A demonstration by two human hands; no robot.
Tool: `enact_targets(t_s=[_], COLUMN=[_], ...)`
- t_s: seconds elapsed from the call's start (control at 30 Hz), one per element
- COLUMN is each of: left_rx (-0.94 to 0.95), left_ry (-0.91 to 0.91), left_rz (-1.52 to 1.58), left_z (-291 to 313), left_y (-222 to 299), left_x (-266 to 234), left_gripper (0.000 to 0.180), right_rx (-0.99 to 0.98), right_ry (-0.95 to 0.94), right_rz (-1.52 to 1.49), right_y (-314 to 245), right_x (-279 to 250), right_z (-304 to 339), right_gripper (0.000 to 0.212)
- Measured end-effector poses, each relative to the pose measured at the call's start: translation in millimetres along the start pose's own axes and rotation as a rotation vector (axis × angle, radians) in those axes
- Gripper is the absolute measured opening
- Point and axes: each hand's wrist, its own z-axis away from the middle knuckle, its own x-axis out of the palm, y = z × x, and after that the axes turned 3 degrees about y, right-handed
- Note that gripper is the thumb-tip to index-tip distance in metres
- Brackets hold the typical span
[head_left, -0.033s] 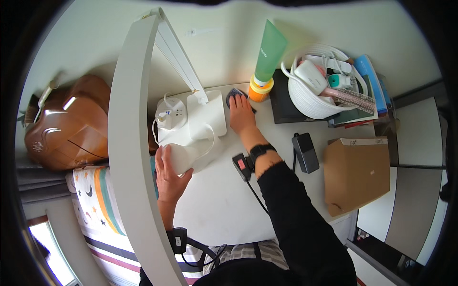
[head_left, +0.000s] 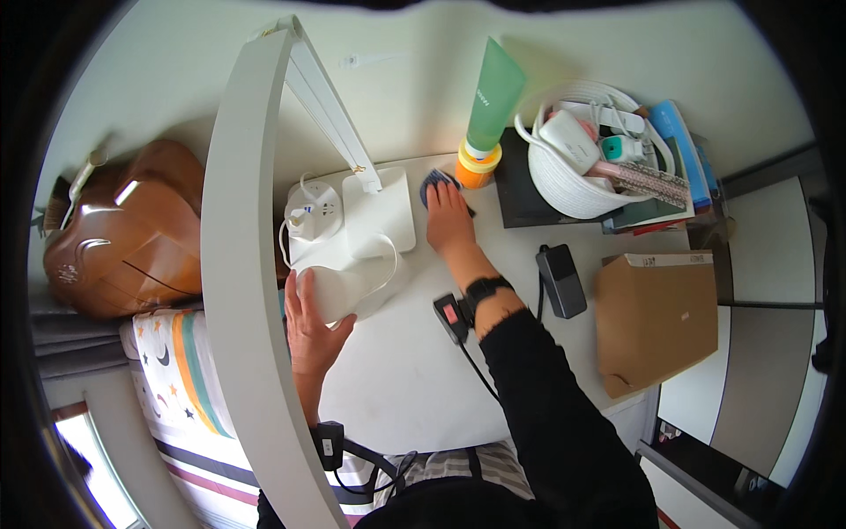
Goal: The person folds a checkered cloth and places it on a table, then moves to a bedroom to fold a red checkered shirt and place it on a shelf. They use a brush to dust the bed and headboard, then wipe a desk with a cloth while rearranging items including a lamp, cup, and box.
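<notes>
My left hand (head_left: 310, 339) is wrapped around a white rounded device (head_left: 330, 295) with a white cord, at the left of the white table (head_left: 414, 379). Its thumb lies along the near side and the fingers along the left. At the back of the table my right hand (head_left: 449, 225) presses its fingers down on a dark blue cloth (head_left: 426, 189), most of which is hidden beneath it. Just right of the cloth stand an orange jar with a yellow rim (head_left: 477, 169) and, behind it, a tall green squeeze tube (head_left: 495, 101).
A white lamp arm (head_left: 236, 220) crosses the left side, its base (head_left: 392, 231) beside a power socket (head_left: 324, 201). On the right are a white rope basket (head_left: 564, 189), a black adapter (head_left: 562, 282) and a cardboard box (head_left: 656, 326). A brown case (head_left: 132, 238) stands far left.
My right hand and the dark blue cloth have shifted slightly toward me. My left hand stays on the white device. The whole view has moved a little.
</notes>
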Motion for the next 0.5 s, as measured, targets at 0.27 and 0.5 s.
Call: enact_targets(t_s=[0.27,0.5], left_rx=[0.108,0.204], left_ry=[0.050,0.210], left_rz=[-0.114,-0.074], left_z=[19,47], left_y=[21,116], left_x=[-15,24], left_gripper=[0.099,0.076], right_rx=[0.146,0.047], right_ry=[0.107,0.275], right_rz=[0.077,-0.225], right_y=[38,88], right_x=[-30,-90], right_z=[125,148], right_gripper=[0.053,0.052])
